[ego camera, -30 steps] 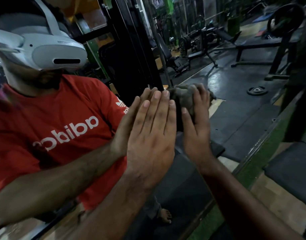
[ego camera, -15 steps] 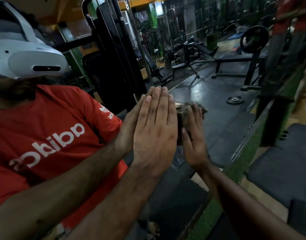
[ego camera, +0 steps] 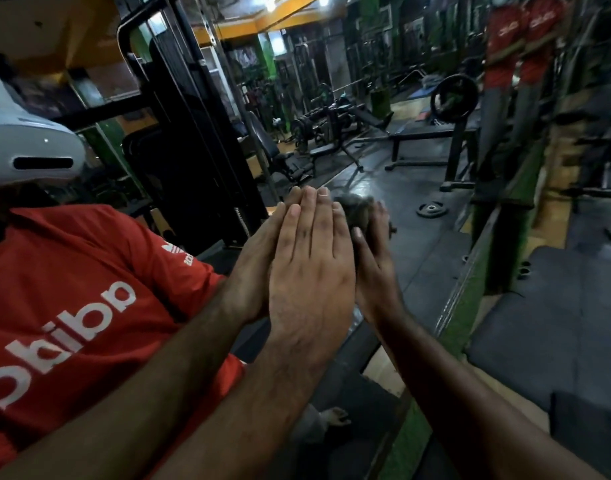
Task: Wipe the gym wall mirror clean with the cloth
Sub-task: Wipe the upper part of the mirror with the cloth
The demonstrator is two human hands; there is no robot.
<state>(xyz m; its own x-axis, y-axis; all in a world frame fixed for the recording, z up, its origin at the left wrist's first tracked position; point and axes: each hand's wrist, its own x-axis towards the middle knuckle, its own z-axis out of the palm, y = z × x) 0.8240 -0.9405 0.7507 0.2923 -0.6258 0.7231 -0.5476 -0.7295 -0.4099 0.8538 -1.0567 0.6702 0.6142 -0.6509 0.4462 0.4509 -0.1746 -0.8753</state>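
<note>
Left hand (ego camera: 311,271) flat on the mirror (ego camera: 401,209), fingers straight, touching the right hand (ego camera: 375,268), which presses the cloth (ego camera: 354,211) on the glass: no gap between them. Open glass above and right of the cloth. Green frame edge (ego camera: 470,299) bounds the right side.
</note>
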